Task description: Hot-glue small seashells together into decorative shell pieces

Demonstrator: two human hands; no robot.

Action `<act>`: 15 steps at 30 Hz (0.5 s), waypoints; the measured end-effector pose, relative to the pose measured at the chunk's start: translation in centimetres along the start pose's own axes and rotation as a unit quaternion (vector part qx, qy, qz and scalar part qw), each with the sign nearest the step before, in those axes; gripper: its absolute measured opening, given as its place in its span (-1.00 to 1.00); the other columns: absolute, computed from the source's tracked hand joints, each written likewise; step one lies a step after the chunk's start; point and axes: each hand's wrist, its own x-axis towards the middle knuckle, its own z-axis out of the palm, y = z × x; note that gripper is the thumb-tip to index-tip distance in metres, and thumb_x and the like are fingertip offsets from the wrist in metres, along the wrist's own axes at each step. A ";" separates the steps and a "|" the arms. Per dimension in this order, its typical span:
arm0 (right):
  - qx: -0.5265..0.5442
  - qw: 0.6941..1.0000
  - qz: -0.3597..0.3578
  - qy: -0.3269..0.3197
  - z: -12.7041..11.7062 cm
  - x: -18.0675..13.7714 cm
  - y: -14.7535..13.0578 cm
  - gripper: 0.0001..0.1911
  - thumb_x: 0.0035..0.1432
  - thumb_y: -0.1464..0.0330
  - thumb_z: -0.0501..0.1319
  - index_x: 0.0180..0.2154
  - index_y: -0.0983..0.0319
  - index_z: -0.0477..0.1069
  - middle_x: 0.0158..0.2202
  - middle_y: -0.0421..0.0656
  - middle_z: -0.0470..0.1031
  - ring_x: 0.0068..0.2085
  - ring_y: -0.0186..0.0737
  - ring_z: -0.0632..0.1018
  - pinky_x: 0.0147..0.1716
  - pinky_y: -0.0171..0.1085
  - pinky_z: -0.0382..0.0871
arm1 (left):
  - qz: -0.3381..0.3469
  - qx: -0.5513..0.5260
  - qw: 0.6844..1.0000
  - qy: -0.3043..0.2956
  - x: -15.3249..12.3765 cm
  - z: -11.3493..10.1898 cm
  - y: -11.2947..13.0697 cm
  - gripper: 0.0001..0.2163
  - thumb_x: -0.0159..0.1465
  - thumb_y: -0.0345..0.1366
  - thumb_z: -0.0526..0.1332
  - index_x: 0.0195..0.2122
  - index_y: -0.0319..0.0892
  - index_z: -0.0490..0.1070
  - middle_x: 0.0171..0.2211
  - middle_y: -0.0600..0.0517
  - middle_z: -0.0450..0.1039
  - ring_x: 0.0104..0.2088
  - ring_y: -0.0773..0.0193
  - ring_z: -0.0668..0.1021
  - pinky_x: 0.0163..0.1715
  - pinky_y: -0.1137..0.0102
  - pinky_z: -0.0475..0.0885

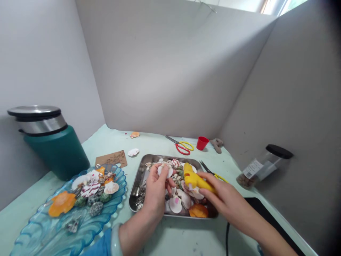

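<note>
My left hand (pixel 157 188) is closed on a white seashell (pixel 165 170), held between thumb and fingers over the metal tray (pixel 132 190). In my right hand (pixel 218 192) is a yellow glue gun (pixel 195 180), gripped by its body with the front end over the tray's right half. A black cord (pixel 227 238) hangs below that hand. Many shells fill the tray beneath both hands, among them a white scallop shell (pixel 175 204) with a pink spot and an orange shell (pixel 198 211) at the near right. My left hand hides part of the tray.
At left, a blue glass dish (pixel 117 208) holds shells, with a teal bottle (pixel 57 149) behind it. Beyond the tray are a brown card (pixel 112 159), scissors (pixel 182 145) and a red cup (pixel 202 143). Small scissors (pixel 213 172) lie right; a jar (pixel 262 167) stands farther right.
</note>
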 end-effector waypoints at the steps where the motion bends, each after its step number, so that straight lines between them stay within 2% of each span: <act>1: 0.075 0.997 0.018 0.008 -0.3 -0.1 0.4 -0.66 0.23 0.22 0.06 0.03 0.15 0.26 -0.17 -0.10 0.47 -0.18 -0.08 0.48 -0.20 -0.18 0.32 | -0.006 0.001 1.000 -0.004 0.0 0.0 0.0 -0.75 0.15 -0.17 0.23 -0.28 -0.16 0.21 -0.57 0.19 0.34 -0.69 0.49 0.34 -0.78 0.61 0.16; 4: 0.296 0.953 0.034 0.051 -0.3 0.1 0.9 -0.58 0.18 0.13 0.11 0.01 0.18 0.26 -0.41 -0.20 0.40 -0.38 -0.21 0.43 -0.38 -0.29 0.33 | -0.015 0.010 1.000 -0.016 -0.1 0.1 0.0 -0.74 0.15 -0.15 0.22 -0.27 -0.17 0.21 -0.51 0.14 0.39 -0.69 0.49 0.34 -0.77 0.59 0.17; 6: 0.366 0.930 0.016 0.043 0.4 0.4 0.4 -0.56 0.14 0.10 0.16 -0.03 0.23 0.31 -0.50 -0.25 0.30 -0.48 -0.28 0.35 -0.47 -0.32 0.28 | -0.016 0.018 0.999 -0.031 -0.1 0.1 -0.1 -0.74 0.16 -0.13 0.21 -0.28 -0.18 0.21 -0.48 0.11 0.41 -0.69 0.50 0.33 -0.76 0.58 0.18; 11: 0.364 0.931 0.027 0.006 2.0 1.0 -0.7 -0.58 0.14 0.11 0.18 -0.05 0.22 0.36 -0.59 -0.29 0.24 -0.57 -0.35 0.27 -0.57 -0.35 0.21 | -0.021 0.041 0.998 -0.049 -0.1 -0.1 -0.4 -0.76 0.17 -0.13 0.20 -0.31 -0.20 0.25 -0.51 0.10 0.42 -0.69 0.51 0.33 -0.72 0.58 0.20; 15: 0.337 0.941 0.017 -0.015 2.6 0.7 0.1 -0.68 0.14 0.16 0.19 -0.12 0.19 0.44 -0.48 -0.19 0.41 -0.45 -0.25 0.42 -0.47 -0.32 0.35 | -0.040 0.043 0.997 -0.046 -0.1 -0.1 -0.5 -0.75 0.16 -0.15 0.22 -0.29 -0.20 0.25 -0.51 0.08 0.45 -0.68 0.49 0.35 -0.70 0.57 0.20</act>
